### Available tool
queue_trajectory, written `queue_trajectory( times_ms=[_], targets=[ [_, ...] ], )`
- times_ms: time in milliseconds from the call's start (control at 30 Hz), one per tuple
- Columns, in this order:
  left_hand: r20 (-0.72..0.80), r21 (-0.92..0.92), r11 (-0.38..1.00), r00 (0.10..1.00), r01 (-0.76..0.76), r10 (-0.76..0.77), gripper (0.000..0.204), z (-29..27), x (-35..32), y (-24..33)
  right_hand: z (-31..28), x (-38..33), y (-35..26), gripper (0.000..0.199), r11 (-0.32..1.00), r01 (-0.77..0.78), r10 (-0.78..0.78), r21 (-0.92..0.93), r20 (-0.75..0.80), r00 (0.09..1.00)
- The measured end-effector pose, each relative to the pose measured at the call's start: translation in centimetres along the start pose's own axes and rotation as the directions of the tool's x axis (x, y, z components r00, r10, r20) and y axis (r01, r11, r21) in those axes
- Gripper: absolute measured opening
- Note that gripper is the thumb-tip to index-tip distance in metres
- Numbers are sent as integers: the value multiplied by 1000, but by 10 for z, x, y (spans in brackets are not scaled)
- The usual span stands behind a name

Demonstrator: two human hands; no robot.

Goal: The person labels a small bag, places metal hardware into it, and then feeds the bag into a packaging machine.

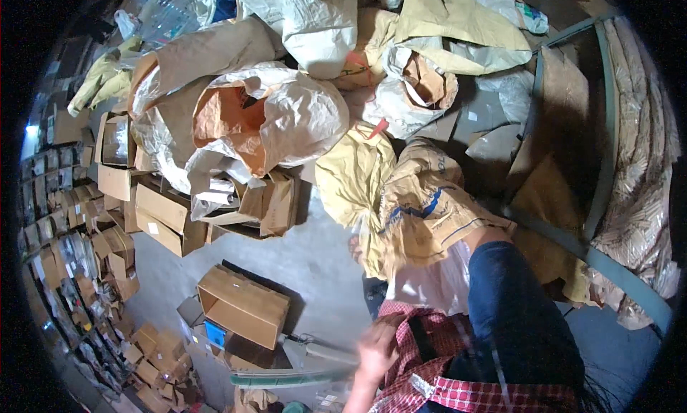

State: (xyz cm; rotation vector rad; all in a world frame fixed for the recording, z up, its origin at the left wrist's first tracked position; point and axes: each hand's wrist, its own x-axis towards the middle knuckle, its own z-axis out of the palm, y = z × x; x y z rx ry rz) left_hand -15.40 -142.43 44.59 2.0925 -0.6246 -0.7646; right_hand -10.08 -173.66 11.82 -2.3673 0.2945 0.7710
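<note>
Yellow sack (pixel 401 198), two hands on it

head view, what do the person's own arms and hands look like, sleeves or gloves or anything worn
Both hands are bare, with no gloves. The left hand is motion-blurred at the lower edge; no ring or watch can be made out, and its forearm shows no sleeve. The right hand is mostly hidden behind the yellow sack; its arm carries a dark blue sleeve reaching toward the wrist.

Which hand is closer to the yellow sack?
The right hand: it touches the yellow sack at its lower left edge. The left hand is well below it, blurred, near the red checked cloth.
</note>
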Motion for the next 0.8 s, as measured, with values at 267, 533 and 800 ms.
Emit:
queue_trajectory(
  times_ms=[267, 533, 800],
  targets=[
    [-64, 175, 972, 987, 156, -147, 47, -17, -29, 7, -45, -52, -19, 36, 886, 451, -463, 109, 270, 844],
    [-84, -296, 940, 976, 170, -203, 30, -31, -6, 61, -60, -112, 18, 33, 735, 676, -648, 49, 345, 679],
    [-6, -394, 896, 974, 208, -228, 29, 59, 27, 6, -116, -242, -71, 12, 956, 217, -261, 198, 234, 936]
  ],
)
